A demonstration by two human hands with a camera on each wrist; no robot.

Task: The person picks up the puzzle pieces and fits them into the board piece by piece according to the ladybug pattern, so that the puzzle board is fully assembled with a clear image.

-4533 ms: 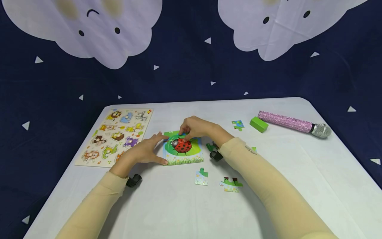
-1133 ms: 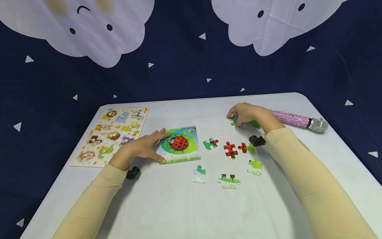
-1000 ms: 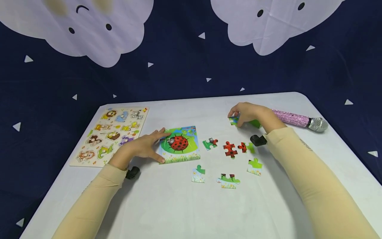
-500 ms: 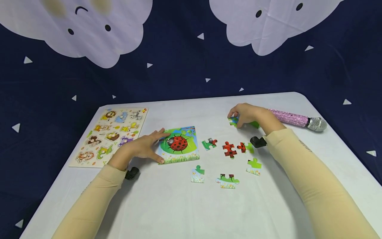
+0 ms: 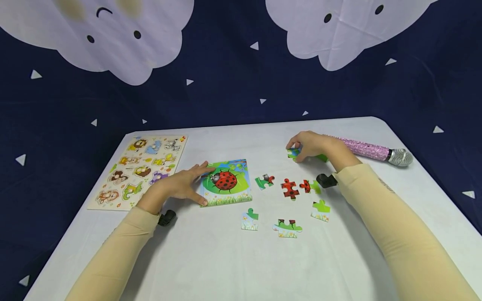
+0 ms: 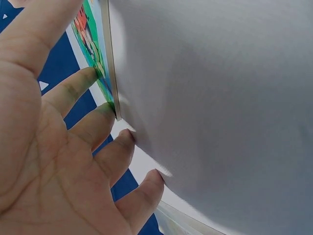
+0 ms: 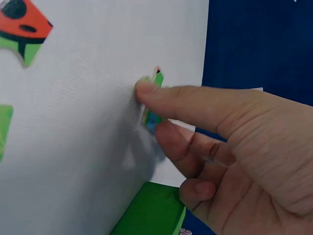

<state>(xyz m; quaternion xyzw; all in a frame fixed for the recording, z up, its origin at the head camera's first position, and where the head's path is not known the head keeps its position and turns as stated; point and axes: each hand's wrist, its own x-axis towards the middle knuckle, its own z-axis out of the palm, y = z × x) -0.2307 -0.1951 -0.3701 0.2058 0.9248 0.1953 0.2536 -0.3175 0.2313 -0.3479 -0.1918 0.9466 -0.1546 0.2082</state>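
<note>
My left hand [image 5: 180,186] rests with spread fingers at the left edge of a square ladybug picture board [image 5: 227,201]. Its thumb lies by the near left corner, and in the left wrist view two fingertips touch the board's edge [image 6: 110,58]. My right hand [image 5: 310,144] pinches a blue and green jigsaw piece [image 5: 293,153] between thumb and fingers at the back right. The right wrist view shows this piece [image 7: 152,117] tilted on edge, partly hidden by the thumb. Nearer lie a red spotted piece [image 5: 290,189], a green and black piece [image 5: 265,181] and several others.
A green block [image 5: 322,157] sits behind my right hand, beside a pink glitter microphone [image 5: 367,149]. An animal peg puzzle [image 5: 137,173] lies left of my left hand. Closer to me are two grass-edged pieces [image 5: 288,228] [image 5: 249,220].
Since the oldest frame, my right hand has gone from the ladybug board to the jigsaw piece at the back right and pinches it. Over the last second both hands have barely moved.
</note>
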